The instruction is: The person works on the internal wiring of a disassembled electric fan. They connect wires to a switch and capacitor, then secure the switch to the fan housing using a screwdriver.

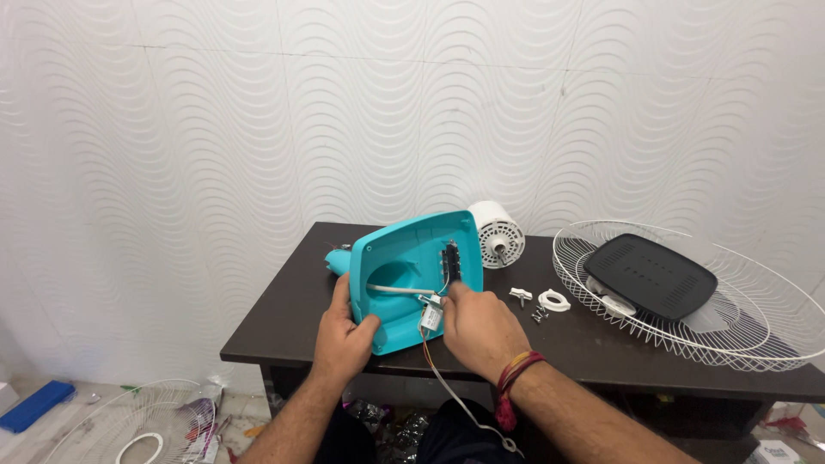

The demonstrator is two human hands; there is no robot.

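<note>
Upright, fan base between both hands.

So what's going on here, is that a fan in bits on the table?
It looks that way. A person holds a turquoise fan base tipped up on a dark table, its open underside facing them. The left hand grips its lower left edge, while the right hand works at the wires and switch block inside. Behind stands the white motor. To the right lie a wire grille with a black plate in it, and small white parts.
</note>
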